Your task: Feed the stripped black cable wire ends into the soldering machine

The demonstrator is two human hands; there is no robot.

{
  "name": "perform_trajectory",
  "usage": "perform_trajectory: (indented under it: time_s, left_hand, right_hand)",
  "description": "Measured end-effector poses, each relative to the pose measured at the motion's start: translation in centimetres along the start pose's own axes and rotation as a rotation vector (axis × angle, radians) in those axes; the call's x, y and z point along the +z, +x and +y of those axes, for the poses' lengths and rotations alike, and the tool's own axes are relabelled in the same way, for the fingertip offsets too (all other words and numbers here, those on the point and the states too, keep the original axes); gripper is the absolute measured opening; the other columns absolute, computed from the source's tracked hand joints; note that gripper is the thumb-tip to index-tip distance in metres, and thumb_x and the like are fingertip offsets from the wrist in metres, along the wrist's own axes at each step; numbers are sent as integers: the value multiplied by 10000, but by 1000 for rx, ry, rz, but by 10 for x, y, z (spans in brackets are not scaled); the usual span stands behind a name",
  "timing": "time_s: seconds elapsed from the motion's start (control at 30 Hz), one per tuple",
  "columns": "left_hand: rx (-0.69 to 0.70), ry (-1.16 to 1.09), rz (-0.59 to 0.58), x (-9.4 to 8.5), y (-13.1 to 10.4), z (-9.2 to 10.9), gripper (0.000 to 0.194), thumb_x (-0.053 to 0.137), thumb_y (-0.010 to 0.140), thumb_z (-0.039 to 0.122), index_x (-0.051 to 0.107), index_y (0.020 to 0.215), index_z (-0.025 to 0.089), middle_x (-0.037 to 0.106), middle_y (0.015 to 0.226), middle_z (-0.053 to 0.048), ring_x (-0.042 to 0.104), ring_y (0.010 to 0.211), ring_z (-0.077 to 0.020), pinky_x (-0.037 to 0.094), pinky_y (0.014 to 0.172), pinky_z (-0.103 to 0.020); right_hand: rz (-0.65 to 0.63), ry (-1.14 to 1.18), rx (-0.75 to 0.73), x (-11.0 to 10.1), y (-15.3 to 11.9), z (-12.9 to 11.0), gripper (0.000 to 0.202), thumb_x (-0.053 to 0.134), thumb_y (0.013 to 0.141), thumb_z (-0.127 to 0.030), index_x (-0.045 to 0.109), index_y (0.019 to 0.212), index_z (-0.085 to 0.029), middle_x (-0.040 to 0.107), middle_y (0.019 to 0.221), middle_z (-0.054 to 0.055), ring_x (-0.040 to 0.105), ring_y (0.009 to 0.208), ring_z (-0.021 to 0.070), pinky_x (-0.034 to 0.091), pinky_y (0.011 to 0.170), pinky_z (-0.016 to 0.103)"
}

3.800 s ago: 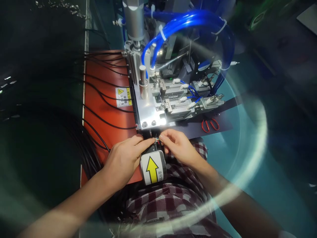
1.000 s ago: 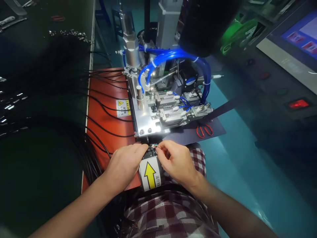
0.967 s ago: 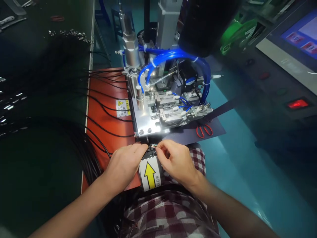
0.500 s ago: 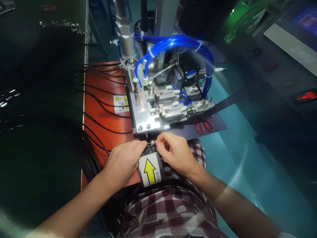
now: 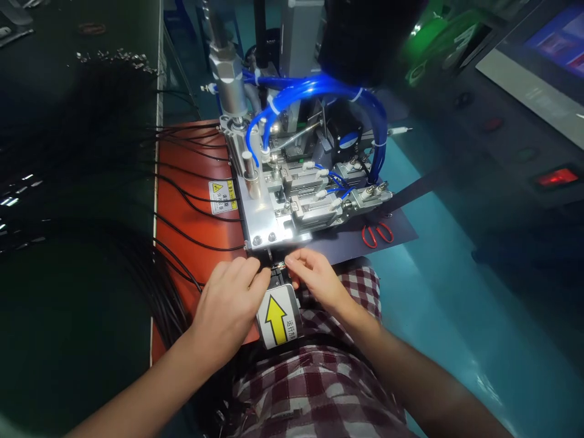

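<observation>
My left hand (image 5: 232,295) is closed, its thumb and curled fingers at the left side of a black track (image 5: 277,278) at the machine's front end. What its fingertips hold is hidden. Opposite it, my right hand (image 5: 317,277) pinches at a small shiny metal part (image 5: 279,265) over the track, too small to name. Just below is a round housing with a white label and yellow arrow (image 5: 276,317). Beyond my hands stands the machine's metal plate (image 5: 261,222), with black cables (image 5: 201,238) reaching its left edge.
An orange-red board (image 5: 182,152) lies left of the machine, beside a dark table with a cable bundle (image 5: 159,292). Blue air hoses (image 5: 314,85) arch above metal cylinders. Red-handled scissors (image 5: 376,235) lie on the dark base plate. A lit red switch (image 5: 555,177) is at far right.
My left hand has rolled so more of its back and knuckles shows. My right fingers have shifted slightly and stay at the small metal part. The view has tilted a little.
</observation>
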State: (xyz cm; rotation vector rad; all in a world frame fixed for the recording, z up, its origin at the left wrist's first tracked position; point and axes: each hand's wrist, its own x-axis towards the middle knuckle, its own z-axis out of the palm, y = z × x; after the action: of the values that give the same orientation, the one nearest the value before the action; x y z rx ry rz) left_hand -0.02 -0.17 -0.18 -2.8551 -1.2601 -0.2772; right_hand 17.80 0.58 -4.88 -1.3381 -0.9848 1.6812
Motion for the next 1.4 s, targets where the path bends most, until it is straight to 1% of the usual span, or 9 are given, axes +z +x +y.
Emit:
perform_trajectory:
  time_s: [0.17,0.37,0.53,0.7,0.9,1.03,1.13,1.27,1.4]
  left_hand:
    - [-29,-77,-37,3,-2,4,278,416,840,45,597,1050,39,576,909,-144,495,768,-242,452,647,-363]
    - [-69,-206,18,7,0,1,245,421,839,46,611,993,58,584,882,-127,501,787,-236,476,684,-361]
    - [-74,-214,38,7,-1,0,255,404,837,38,609,986,66,589,881,-127,512,801,-235,486,689,-360]
    - [-88,-216,16,8,-1,0,251,398,846,59,599,992,97,591,896,-116,514,805,-230,494,694,-364]
    - [-99,-226,13,6,-1,0,272,383,837,37,592,989,122,589,905,-106,522,823,-222,501,704,-353]
    - [-107,-229,-15,3,-1,1,272,393,825,25,597,970,130,589,885,-97,525,802,-217,502,698,-345]
    - [-123,-234,-25,0,0,4,264,395,839,56,592,997,131,585,887,-100,521,791,-219,500,696,-360]
    - [-133,-336,-17,0,1,7,297,378,861,73,566,1080,148,579,960,-100,521,817,-204,503,706,-344]
    - [-141,-400,-30,4,3,7,299,386,854,61,574,1068,152,581,998,-101,529,849,-203,509,733,-344]
  right_hand:
    - [1,17,25,3,3,4,305,585,769,-461,514,718,-169,514,613,-35,477,467,87,370,467,229]
    - [-10,-21,-44,5,2,5,283,539,815,-434,469,694,-188,449,500,-64,419,444,91,339,459,226]
    - [90,-182,-161,7,-2,7,230,505,854,-388,479,726,-199,473,551,-51,442,493,104,356,499,234]
    - [-20,17,-3,8,0,6,291,504,836,-440,446,688,-196,434,490,-68,381,437,92,313,439,221]
    - [5,-15,-57,7,2,4,294,557,809,-444,475,687,-189,480,494,-63,407,454,96,320,484,228]
    - [-68,126,22,9,2,4,346,571,789,-463,451,630,-181,451,483,-67,363,444,80,286,475,219]
    - [-94,134,8,9,3,4,354,571,787,-471,454,633,-175,459,489,-66,359,443,76,290,483,218]
    - [-100,137,-17,8,4,4,343,582,783,-472,475,662,-170,476,488,-67,369,446,77,305,505,225]
    - [-95,139,-17,6,5,6,342,599,769,-484,491,681,-171,485,490,-66,387,457,87,314,515,232]
